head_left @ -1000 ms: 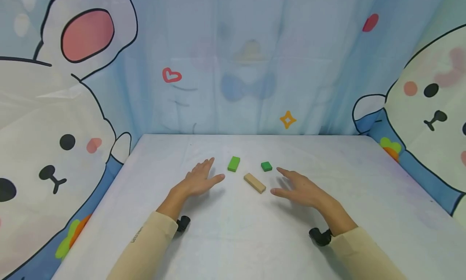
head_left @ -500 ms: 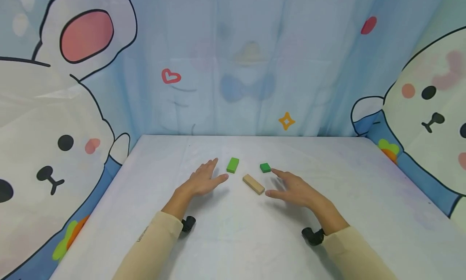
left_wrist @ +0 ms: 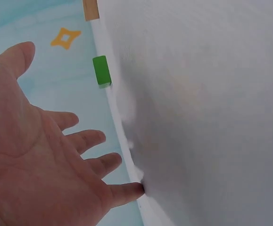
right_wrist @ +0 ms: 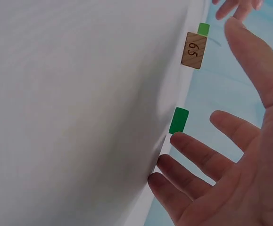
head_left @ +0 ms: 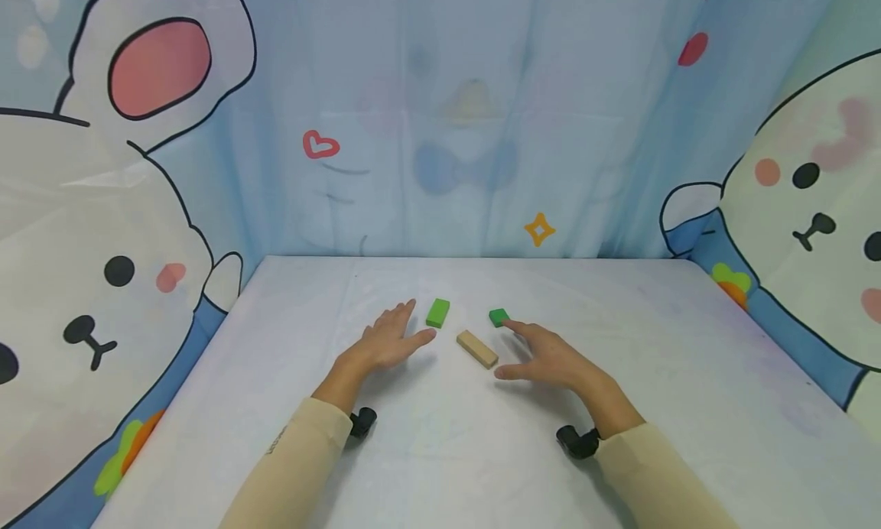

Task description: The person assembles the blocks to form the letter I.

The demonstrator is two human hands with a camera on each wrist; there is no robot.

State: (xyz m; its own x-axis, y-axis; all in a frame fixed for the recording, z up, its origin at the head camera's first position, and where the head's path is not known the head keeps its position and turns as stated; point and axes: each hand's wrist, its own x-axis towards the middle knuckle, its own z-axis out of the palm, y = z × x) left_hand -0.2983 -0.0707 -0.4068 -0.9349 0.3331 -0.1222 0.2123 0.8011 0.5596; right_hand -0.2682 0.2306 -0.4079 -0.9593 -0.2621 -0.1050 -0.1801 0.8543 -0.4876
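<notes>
Three small blocks lie apart on the white table. The light green block (head_left: 437,313) is nearest to my left hand (head_left: 387,344), which has its fingers spread and holds nothing. In the middle lies a plain wooden block (head_left: 477,349), set at a slant; the right wrist view shows the number 65 on the end of this wooden block (right_wrist: 194,50). My right hand (head_left: 551,357) has its thumb near the wooden block and its fingers by the dark green block (head_left: 499,317). Whether a fingertip touches that dark green block I cannot tell.
A white cloth covers the table (head_left: 440,452). Behind it hangs a blue curtain (head_left: 385,70) printed with cartoon animals. A black wrist camera (head_left: 362,422) sits at my left cuff, and another black camera (head_left: 578,442) at my right.
My right hand has moved left, closer to the wooden and dark green blocks. The left hand has shifted slightly right, toward the light green block. The blocks appear to stay in place.
</notes>
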